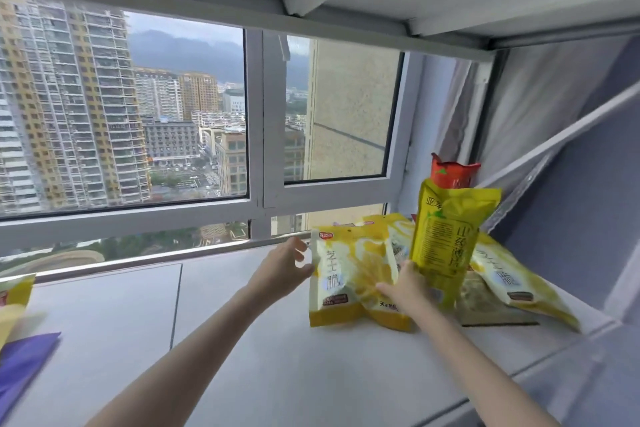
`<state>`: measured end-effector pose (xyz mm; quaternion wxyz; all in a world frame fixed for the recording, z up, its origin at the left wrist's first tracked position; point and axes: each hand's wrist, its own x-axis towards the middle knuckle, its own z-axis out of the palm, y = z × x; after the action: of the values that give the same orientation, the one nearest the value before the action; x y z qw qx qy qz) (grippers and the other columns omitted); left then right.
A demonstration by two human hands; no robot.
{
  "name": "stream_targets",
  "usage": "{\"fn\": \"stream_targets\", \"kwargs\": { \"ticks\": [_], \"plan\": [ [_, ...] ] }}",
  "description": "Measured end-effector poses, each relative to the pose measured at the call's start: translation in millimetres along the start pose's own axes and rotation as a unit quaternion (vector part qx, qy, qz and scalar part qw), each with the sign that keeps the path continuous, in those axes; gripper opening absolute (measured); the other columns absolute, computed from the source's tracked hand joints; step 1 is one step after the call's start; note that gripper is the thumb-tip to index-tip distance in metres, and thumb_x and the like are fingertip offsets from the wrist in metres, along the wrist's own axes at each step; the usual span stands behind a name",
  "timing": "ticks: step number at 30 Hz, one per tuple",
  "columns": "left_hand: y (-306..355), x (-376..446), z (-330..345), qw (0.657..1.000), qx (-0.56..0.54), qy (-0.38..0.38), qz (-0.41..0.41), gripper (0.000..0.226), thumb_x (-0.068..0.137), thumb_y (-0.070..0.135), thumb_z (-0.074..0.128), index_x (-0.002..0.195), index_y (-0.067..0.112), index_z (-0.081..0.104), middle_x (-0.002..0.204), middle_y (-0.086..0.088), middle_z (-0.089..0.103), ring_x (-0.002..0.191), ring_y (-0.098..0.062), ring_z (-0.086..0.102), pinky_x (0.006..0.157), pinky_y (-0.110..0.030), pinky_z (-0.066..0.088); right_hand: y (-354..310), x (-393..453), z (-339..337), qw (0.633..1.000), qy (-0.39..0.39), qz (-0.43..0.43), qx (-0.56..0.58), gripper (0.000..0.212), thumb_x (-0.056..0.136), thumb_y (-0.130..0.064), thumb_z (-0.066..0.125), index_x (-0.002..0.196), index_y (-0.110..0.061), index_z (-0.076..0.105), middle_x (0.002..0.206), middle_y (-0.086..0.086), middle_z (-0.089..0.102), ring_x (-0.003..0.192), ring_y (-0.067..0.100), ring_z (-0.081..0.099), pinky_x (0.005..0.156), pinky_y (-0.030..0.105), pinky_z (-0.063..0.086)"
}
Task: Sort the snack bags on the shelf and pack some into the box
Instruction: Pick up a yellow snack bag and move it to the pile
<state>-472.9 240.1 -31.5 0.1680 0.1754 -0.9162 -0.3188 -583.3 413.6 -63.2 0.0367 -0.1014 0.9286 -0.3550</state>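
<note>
Yellow snack bag (349, 274) stands on the shelf (242, 340) between both hands: left grip (284, 267) spread against its edge, right grip (408, 288) holding the tall yellow bag (450, 232) upright.

Both arms extended fwd, forearms bare, converging toward upper right of view. L hand (284, 265): wrist roughly straight, back of hand to cam, fingers loosely spread and slightly curled, fingertips at the left edge of a yellow snack bag (343, 274); touching or just short, can't tell, no closed grip visible. R hand (410, 288): reaches further right, back of hand up, thumb out to the left lying on same yellow snack bag, fingers curled round bottom end of an upright tall yellow bag (446, 236), gripping it.
</note>
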Motion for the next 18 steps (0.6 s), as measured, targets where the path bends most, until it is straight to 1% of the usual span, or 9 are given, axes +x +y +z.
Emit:
{"fn": "stream_targets", "kwargs": {
  "ticks": [2, 3, 6, 8, 10, 12, 13, 15, 18],
  "plan": [
    [0.1, 3.4, 6.2, 1.000, 0.001, -0.007, 0.000, 0.039, 0.087, 0.021, 0.060, 0.122, 0.007, 0.050, 0.119, -0.010, 0.060, 0.108, -0.024, 0.056, 0.087, -0.029, 0.045, -1.2, -0.1, 3.7, 0.998, -0.004, -0.029, -0.058, 0.069, 0.088, -0.021, 0.058, 0.142, -0.001, 0.018, 0.129, 0.018, 0.050, 0.116, 0.032, 0.053, 0.087, 0.036, 0.046],
    [-0.3, 4.8, 8.6, 1.000, -0.001, -0.008, -0.001, 0.039, 0.087, 0.021, 0.060, 0.121, 0.007, 0.051, 0.119, -0.010, 0.060, 0.108, -0.024, 0.056, 0.086, -0.029, 0.045, -2.4, 0.7, 5.4, 0.996, -0.002, -0.040, -0.079, 0.068, 0.089, -0.020, 0.056, 0.141, -0.002, 0.016, 0.130, 0.018, 0.049, 0.115, 0.032, 0.053, 0.087, 0.037, 0.046],
    [-2.9, 7.2, 13.2, 1.000, 0.001, -0.013, -0.004, 0.039, 0.087, 0.021, 0.059, 0.122, 0.006, 0.052, 0.120, -0.010, 0.060, 0.110, -0.023, 0.055, 0.088, -0.027, 0.043, -4.1, 3.6, 9.2, 0.989, 0.008, -0.058, -0.137, 0.056, 0.091, -0.018, 0.053, 0.138, -0.006, 0.024, 0.129, 0.016, 0.046, 0.117, 0.029, 0.050, 0.084, 0.034, 0.046],
    [-5.6, 7.8, 14.9, 1.000, 0.005, -0.013, -0.006, 0.039, 0.087, 0.021, 0.059, 0.122, 0.006, 0.052, 0.121, -0.011, 0.060, 0.111, -0.022, 0.055, 0.089, -0.027, 0.042, -6.0, 4.1, 10.8, 0.983, 0.004, -0.071, -0.168, 0.050, 0.092, -0.017, 0.050, 0.136, -0.007, 0.029, 0.130, 0.014, 0.043, 0.119, 0.027, 0.046, 0.086, 0.034, 0.045],
    [-8.5, 8.2, 14.8, 1.000, 0.009, -0.013, -0.008, 0.038, 0.087, 0.021, 0.060, 0.122, 0.006, 0.052, 0.122, -0.011, 0.060, 0.112, -0.022, 0.055, 0.089, -0.027, 0.042, -7.8, 4.7, 11.9, 0.978, 0.010, -0.096, -0.186, 0.041, 0.093, -0.012, 0.047, 0.131, -0.008, 0.035, 0.131, 0.012, 0.043, 0.119, 0.026, 0.045, 0.086, 0.034, 0.046],
    [-11.5, 9.0, 12.5, 1.000, 0.012, -0.012, -0.011, 0.039, 0.087, 0.021, 0.059, 0.122, 0.006, 0.052, 0.122, -0.010, 0.059, 0.112, -0.023, 0.054, 0.090, -0.028, 0.043, -12.1, 4.8, 11.7, 0.972, 0.029, -0.128, -0.192, 0.037, 0.092, -0.004, 0.042, 0.128, -0.009, 0.039, 0.131, 0.010, 0.043, 0.118, 0.025, 0.045, 0.082, 0.032, 0.045],
    [-13.1, 9.1, 10.4, 1.000, 0.015, -0.011, -0.012, 0.039, 0.088, 0.022, 0.059, 0.122, 0.006, 0.052, 0.123, -0.010, 0.059, 0.113, -0.023, 0.054, 0.091, -0.028, 0.043, -15.7, 3.9, 11.4, 0.969, 0.038, -0.148, -0.193, 0.035, 0.091, -0.003, 0.040, 0.126, -0.009, 0.041, 0.130, 0.008, 0.044, 0.118, 0.024, 0.045, 0.083, 0.031, 0.044],
    [-16.4, 9.1, 4.4, 1.000, 0.022, -0.004, -0.014, 0.039, 0.088, 0.022, 0.059, 0.122, 0.006, 0.052, 0.123, -0.010, 0.059, 0.113, -0.023, 0.054, 0.092, -0.029, 0.042, -26.0, 0.5, 11.0, 0.963, 0.047, -0.195, -0.182, 0.032, 0.092, -0.007, 0.040, 0.124, -0.012, 0.045, 0.131, 0.005, 0.046, 0.119, 0.023, 0.044, 0.086, 0.032, 0.044],
    [-23.8, 4.9, -12.0, 0.999, 0.033, 0.011, -0.025, 0.037, 0.088, 0.023, 0.058, 0.121, 0.007, 0.053, 0.121, -0.010, 0.060, 0.113, -0.024, 0.054, 0.092, -0.030, 0.043, -50.3, -6.9, 15.1, 0.954, 0.029, -0.257, -0.153, 0.031, 0.093, -0.014, 0.042, 0.123, -0.014, 0.050, 0.129, 0.006, 0.049, 0.119, 0.023, 0.046, 0.089, 0.031, 0.042]
  ]
}}
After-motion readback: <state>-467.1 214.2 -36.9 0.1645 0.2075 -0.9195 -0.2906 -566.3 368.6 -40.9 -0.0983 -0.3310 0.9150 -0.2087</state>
